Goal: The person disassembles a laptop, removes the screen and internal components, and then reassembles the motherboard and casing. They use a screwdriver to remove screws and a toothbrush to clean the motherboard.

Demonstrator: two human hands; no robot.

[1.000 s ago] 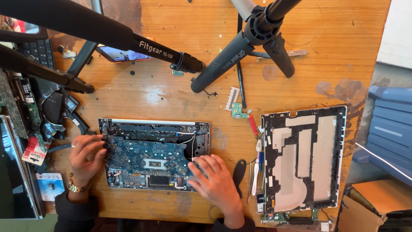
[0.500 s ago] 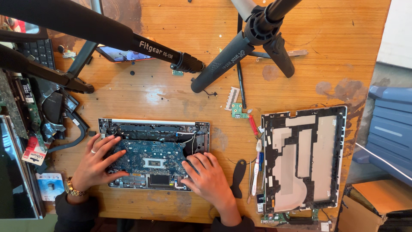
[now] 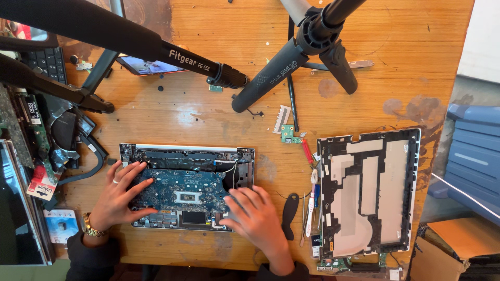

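The left hand (image 3: 117,200) and the right hand (image 3: 255,218) are laid flat, fingers spread and gripping nothing, on the blue circuit board (image 3: 182,195) of an opened laptop base (image 3: 187,187), which is set near the front edge of the wooden tabletop (image 3: 208,119). Just right of the right hand, a black pry tool (image 3: 289,213) and what seem to be thin screwdrivers (image 3: 311,203) are lined up, with the removed bottom cover (image 3: 367,192) lying inside-up beyond them. Farther back, black tripod legs (image 3: 271,78) are spread over the tabletop.

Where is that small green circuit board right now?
In the head view the small green circuit board lies on the wooden table, above and right of the opened laptop, just left of the removed back cover and above the red-handled tool.
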